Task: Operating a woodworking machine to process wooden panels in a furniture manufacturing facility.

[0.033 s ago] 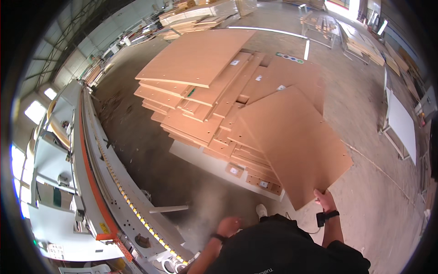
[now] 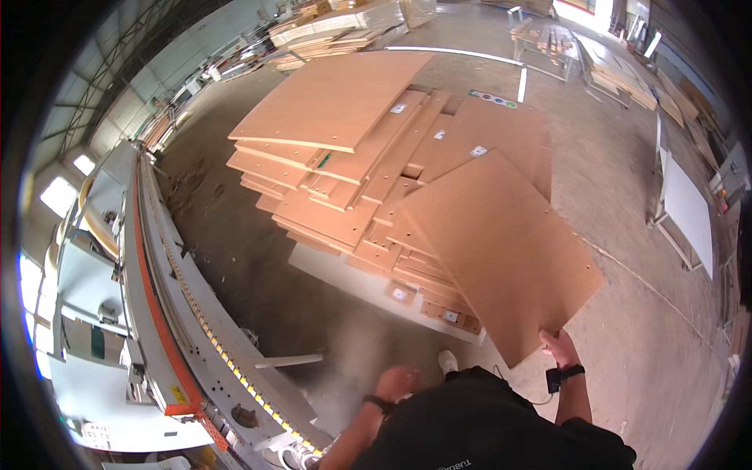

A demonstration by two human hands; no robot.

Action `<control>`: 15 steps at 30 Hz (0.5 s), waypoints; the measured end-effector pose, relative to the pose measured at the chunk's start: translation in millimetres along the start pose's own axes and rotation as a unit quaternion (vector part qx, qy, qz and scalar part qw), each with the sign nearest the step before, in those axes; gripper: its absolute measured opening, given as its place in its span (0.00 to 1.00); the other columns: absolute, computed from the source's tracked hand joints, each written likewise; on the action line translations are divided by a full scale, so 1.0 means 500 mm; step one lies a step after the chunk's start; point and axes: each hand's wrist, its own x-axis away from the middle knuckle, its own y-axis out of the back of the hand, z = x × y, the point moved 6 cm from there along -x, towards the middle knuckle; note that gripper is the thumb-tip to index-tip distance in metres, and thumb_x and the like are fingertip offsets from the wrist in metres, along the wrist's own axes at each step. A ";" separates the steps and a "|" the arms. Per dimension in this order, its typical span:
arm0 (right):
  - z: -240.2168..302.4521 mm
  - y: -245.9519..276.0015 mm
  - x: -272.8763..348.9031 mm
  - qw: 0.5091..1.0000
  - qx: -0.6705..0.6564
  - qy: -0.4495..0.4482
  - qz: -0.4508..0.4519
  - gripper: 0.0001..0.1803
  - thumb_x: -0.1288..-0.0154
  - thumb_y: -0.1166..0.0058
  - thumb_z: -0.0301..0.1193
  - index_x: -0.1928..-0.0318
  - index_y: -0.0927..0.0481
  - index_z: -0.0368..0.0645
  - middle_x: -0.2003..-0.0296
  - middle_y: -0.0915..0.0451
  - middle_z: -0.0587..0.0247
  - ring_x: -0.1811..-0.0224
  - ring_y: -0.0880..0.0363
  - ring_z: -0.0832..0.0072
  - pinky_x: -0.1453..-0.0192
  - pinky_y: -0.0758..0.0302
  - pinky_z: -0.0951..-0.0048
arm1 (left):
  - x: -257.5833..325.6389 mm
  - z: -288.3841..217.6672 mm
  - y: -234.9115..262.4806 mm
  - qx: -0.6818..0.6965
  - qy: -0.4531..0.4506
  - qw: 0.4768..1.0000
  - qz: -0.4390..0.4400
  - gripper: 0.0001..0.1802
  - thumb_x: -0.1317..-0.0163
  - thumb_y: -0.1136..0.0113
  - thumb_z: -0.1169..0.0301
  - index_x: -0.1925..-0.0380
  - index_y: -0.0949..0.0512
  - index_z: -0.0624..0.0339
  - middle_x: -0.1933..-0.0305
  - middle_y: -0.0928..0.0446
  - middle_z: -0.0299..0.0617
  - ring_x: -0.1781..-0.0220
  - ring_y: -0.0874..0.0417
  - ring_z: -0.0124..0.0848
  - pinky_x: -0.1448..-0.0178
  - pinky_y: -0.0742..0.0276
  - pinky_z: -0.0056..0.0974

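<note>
My right hand (image 2: 557, 346) grips the near edge of a large flat brown wooden panel (image 2: 505, 247). The thumb lies over its top face. That panel slants across the right side of a tall, uneven stack of similar panels (image 2: 333, 98), its near corner jutting out past the pile. Small drilled holes show near the panel's right edge. Low in front of my body, my left hand (image 2: 398, 382) touches neither panel nor stack. Its fingers are blurred, so their pose is unclear. I wear a black band on each wrist.
A long machine (image 2: 192, 313) with an orange strip and a row of yellow pieces runs along the left, a pale bar (image 2: 290, 361) sticking out from it. Under the stack lies a white base board (image 2: 313, 262). White-topped table (image 2: 688, 207) at right; more boards (image 2: 337, 39) farther back.
The view has shifted slightly, so the stack sits a little farther left. The panel's near corner is slightly lower, with my right hand still on its edge.
</note>
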 end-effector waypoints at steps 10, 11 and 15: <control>-0.094 0.077 0.136 0.992 -0.053 0.041 0.103 0.26 0.35 0.32 0.32 0.39 0.25 0.42 0.50 0.18 0.70 0.53 0.20 0.78 0.52 0.20 0.72 | -0.296 -0.213 -0.012 0.701 0.094 0.706 0.023 0.19 0.24 0.45 0.65 0.39 0.25 0.64 0.41 0.19 0.45 0.44 0.17 0.38 0.40 0.21 0.47; -0.076 0.068 0.144 0.992 -0.061 0.064 0.090 0.26 0.35 0.31 0.32 0.39 0.25 0.41 0.50 0.18 0.70 0.52 0.20 0.78 0.51 0.21 0.71 | -0.305 -0.187 -0.028 0.691 0.090 0.716 0.044 0.24 0.28 0.41 0.65 0.35 0.28 0.64 0.35 0.22 0.44 0.36 0.21 0.39 0.30 0.27 0.48; -0.090 0.081 0.138 0.990 -0.054 0.093 0.088 0.28 0.37 0.29 0.34 0.39 0.25 0.41 0.49 0.19 0.70 0.49 0.22 0.78 0.46 0.23 0.69 | -0.278 -0.165 -0.029 0.683 0.106 0.723 0.019 0.25 0.29 0.41 0.67 0.34 0.28 0.63 0.35 0.23 0.44 0.36 0.21 0.40 0.30 0.27 0.47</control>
